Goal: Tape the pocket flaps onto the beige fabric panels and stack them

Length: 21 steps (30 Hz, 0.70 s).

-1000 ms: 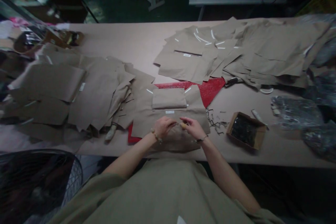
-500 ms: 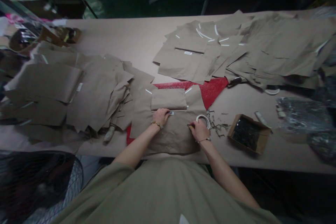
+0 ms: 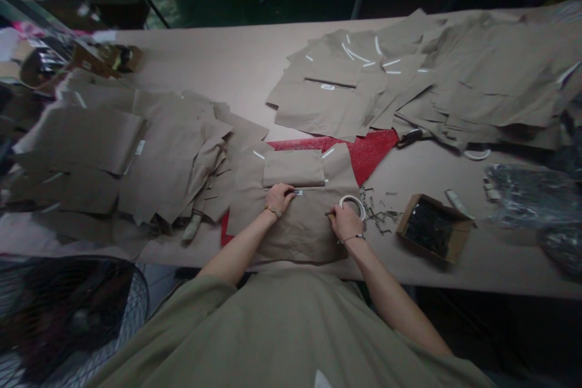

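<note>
My left hand (image 3: 279, 199) rests on a tan fabric panel (image 3: 295, 242), its fingers beside a small white label (image 3: 297, 192) and a thin seam line. A folded tan flap (image 3: 293, 168) lies just above them. My right hand (image 3: 345, 222) is lower and to the right on the same panel, holding a roll of white tape (image 3: 351, 207). A small pointed object (image 3: 329, 214) shows at its fingertips, too small to name. Part of the panel lies on a red glittery sheet (image 3: 368, 154).
The tan-topped table (image 3: 204, 51) carries loose stacks of tan fabric pieces (image 3: 104, 151) on the left and more (image 3: 477, 85) at the back right. To the right lie thread scraps (image 3: 377, 212), a cardboard box (image 3: 431, 229) of dark items and plastic bags (image 3: 522, 189). A wire-guarded fan (image 3: 68, 315) stands below the left edge.
My hands have moved apart from their close position at the panel's centre. The left now rests by the label, and the right holds the tape roll lower right. The view has tilted slightly.
</note>
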Motion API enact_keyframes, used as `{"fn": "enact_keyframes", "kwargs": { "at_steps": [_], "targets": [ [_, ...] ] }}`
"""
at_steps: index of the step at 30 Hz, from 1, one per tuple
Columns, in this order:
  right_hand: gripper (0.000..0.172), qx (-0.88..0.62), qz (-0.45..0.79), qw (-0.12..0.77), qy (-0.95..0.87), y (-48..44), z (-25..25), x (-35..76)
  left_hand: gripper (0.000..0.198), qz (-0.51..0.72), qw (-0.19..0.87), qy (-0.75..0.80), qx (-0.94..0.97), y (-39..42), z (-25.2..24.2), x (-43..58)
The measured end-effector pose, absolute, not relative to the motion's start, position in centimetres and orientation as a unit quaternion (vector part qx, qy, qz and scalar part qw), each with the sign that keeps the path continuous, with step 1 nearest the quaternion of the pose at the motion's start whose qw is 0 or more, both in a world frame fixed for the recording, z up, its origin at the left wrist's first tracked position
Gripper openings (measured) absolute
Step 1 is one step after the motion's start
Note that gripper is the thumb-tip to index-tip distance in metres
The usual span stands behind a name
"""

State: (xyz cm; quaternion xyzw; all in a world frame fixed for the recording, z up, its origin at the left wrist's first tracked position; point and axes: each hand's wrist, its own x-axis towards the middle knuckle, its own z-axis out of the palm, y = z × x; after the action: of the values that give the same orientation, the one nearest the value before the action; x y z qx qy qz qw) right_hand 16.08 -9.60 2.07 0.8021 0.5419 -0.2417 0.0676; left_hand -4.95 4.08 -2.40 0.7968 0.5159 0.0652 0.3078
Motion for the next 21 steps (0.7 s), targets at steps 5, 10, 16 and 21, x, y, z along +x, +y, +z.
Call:
{"fn": "enact_keyframes", "kwargs": {
  "at_steps": [5, 10, 16, 21],
  "targets": [
    [0.022, 0.796, -0.258, 0.075, 0.542, -9.7, 2.5, 15.7, 0.020, 0.055, 0.297, 0.522, 0.798, 4.1, -2.4, -4.7],
    [0.021, 0.852, -0.202, -0.013, 0.482, -11.5, 3.7, 20.8, 0.020, 0.044, 0.297, 0.524, 0.797, 4.2, -2.3, -4.6],
    [0.034, 0.937, -0.080, -0.021, 0.339, -15.5, 5.0, 32.4, 0.023, 0.058, 0.304, 0.515, 0.799, 4.2, -2.3, -4.8],
    [0.036, 0.907, -0.123, -0.070, 0.396, -12.0, 4.3, 29.0, 0.020, 0.062, 0.308, 0.503, 0.805, 4.5, -2.3, -5.3]
  ]
}}
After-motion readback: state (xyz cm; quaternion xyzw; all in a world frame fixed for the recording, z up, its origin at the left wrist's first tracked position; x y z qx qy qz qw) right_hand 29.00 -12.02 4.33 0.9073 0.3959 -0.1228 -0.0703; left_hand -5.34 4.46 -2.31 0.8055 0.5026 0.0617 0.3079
